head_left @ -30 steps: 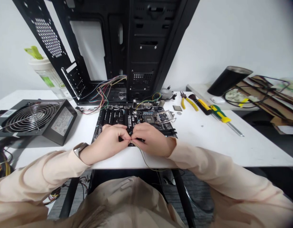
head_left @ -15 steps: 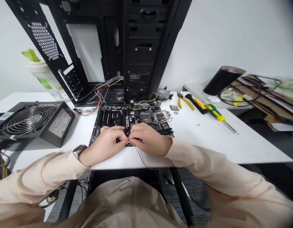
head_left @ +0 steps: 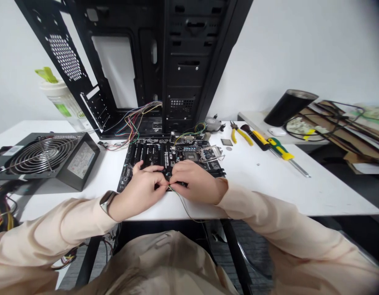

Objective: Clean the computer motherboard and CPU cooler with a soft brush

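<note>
L hand (head_left: 140,194) and R hand (head_left: 195,182) sit narrow and close together at near edge of mobo (head_left: 152,157). R fingertips (head_left: 174,184) pinch thin wire (head_left: 184,207), which runs from there down past table edge. L fingers (head_left: 160,184) curl just beside it; can't tell if they grip it too.

Mobo lies flat on white table (head_left: 269,192), hands on top of its near edge. Black PC case (head_left: 183,69) stands upright behind mobo. PSU (head_left: 51,159) with fan grille sits left of mobo. Black tumbler (head_left: 289,107) lies tilted well right of mobo, on a separate white surface. Clear bottle (head_left: 62,100) w/ green top stands behind and left of mobo. Colored wires (head_left: 137,121) run from case to mobo's far edge. Right of mobo: screwdriver (head_left: 281,155) w/ yellow-green handle, yellow-handled pliers (head_left: 240,134). CPU cooler (head_left: 213,123) sits just behind mobo's far right corner. Socket bracket (head_left: 211,153) stands raised on mobo. Small chip (head_left: 226,142) lies just right of mobo. Watch (head_left: 107,200) on L wrist.
</note>
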The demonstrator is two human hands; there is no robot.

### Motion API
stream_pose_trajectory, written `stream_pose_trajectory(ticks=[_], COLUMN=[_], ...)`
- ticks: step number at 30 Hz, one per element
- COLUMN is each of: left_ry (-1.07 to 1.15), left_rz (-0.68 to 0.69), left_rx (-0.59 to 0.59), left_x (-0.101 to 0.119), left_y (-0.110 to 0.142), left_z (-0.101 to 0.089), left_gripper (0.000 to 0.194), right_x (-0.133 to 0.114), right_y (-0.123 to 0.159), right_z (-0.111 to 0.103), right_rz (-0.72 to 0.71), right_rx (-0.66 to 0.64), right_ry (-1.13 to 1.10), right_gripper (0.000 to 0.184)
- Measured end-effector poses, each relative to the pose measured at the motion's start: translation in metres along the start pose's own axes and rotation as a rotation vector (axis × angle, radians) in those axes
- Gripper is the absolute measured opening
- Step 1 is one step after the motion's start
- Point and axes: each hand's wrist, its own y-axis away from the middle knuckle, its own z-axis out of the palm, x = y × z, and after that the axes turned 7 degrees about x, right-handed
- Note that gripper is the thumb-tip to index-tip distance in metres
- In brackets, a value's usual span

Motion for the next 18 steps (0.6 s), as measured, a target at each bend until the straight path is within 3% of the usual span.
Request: stream_pose_trajectory(ticks=[18], left_ry=[-0.043], left_rz=[0.023], left_rx=[-0.035], left_x=[0.0030], left_y=[-0.0049], left_z=[-0.0078], left_gripper=[0.008], right_x=[-0.0019], right_y=[-0.0022], right_z=[-0.0050], right_rz=[0.015], right_rx=[-0.003], right_ry=[0.041], right_gripper=[0.019])
